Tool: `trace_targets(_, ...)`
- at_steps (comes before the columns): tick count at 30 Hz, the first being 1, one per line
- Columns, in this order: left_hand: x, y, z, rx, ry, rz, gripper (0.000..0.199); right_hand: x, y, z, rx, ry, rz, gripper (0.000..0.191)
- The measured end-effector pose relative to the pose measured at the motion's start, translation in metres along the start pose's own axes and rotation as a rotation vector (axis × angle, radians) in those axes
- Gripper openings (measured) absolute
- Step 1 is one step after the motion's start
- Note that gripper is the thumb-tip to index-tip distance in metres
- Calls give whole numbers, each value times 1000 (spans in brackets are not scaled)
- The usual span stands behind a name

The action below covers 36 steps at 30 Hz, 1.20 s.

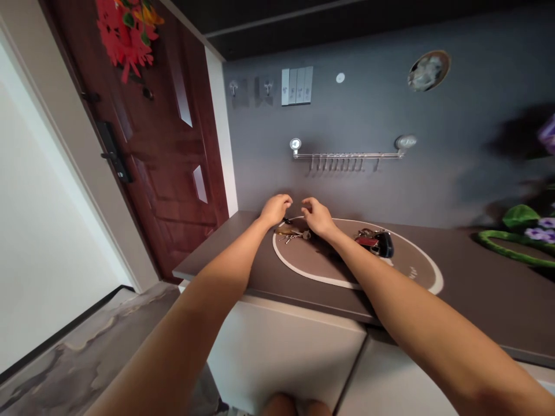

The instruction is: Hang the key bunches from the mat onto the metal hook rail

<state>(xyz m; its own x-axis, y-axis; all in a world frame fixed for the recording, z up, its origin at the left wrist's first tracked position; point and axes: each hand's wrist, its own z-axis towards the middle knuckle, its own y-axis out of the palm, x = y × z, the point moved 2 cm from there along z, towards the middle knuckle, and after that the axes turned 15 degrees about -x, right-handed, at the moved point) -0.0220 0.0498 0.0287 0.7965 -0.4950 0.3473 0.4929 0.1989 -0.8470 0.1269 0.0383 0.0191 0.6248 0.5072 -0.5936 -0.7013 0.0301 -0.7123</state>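
Note:
My left hand [274, 210] is above the back left edge of an oval brown mat [321, 273] with a pale rim. Its fingers are curled together, and I cannot make out what, if anything, they hold. My right hand [318, 216] hovers just beside it, fingers bent but apart, with nothing visible in them. Below and between the hands lies a bunch of keys [291, 233], with a small dark piece by the left hand. A second key bunch [373, 242], with red and black parts, rests on the mat beyond my right forearm.
On the grey wall, a clear rail [347, 155] carries several hooks above the hands. Switches [297, 85] and two single hooks are higher up. A dark red door [173, 144] stands left. Purple flowers and a green loop [498, 245] are on the counter [477, 294] at right.

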Motion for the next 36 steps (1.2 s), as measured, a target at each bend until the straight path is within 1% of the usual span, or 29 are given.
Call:
trace_targets(3,-15,11,-3,-115,45,14,28,1,1,-4,-83,-16,-158,27)
trace_targets(6,-23,18,-5,-206,53,-33,37,1,1,-6,-131,20,-232,25)
trace_targets(8,-24,20,-6,-246,50,-67,38,1,3,-6,-152,37,-262,24)
trace_targets(11,-23,22,-6,-277,43,-58,32,2,6,-7,-182,50,-297,23)
trace_targets(16,-24,23,-4,-242,35,-30,18,1,9,-9,-206,44,-343,21)
trace_targets(21,-24,21,-2,-210,62,-30,17,-2,8,-11,-221,70,-363,21)
trace_targets(24,-21,20,-2,-186,57,-48,17,-4,8,-12,-218,58,-360,19)
trace_targets(31,-10,13,-2,-138,37,-125,14,-5,7,-10,-145,24,-303,21)
trace_targets(36,7,7,-4,-94,70,-134,16,-2,7,-7,-92,-1,-256,21)
